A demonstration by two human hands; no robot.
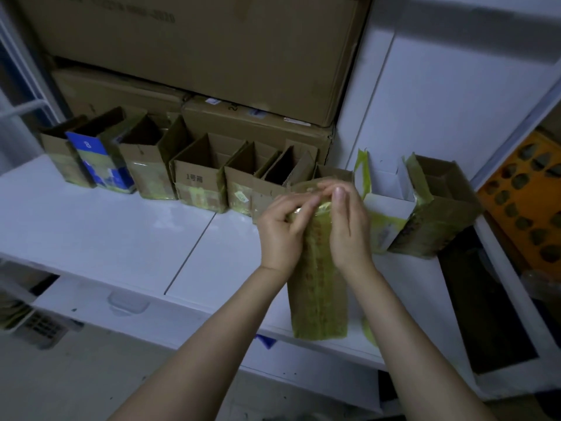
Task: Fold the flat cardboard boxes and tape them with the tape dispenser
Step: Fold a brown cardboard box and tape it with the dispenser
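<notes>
We hold the cardboard box (318, 293) just right of centre frame. Its long axis runs from the near edge of the white table (121, 232) up toward the row of folded boxes (197, 183) at the back. Both hands meet at its upper end, equally near. Our left hand (280, 229) curls round the left corner, and our right hand (349, 226) pinches the top edge, seemingly pressing tape flat. Forearms rise from the bottom of the frame, wrists angled inward. We cannot pick out the dispenser.

Row of boxes (197, 183) is standing mid-frame on the table (91, 232); large cartons (197, 56) are sitting behind it; single box (318, 284) is resting before it, centre.
</notes>
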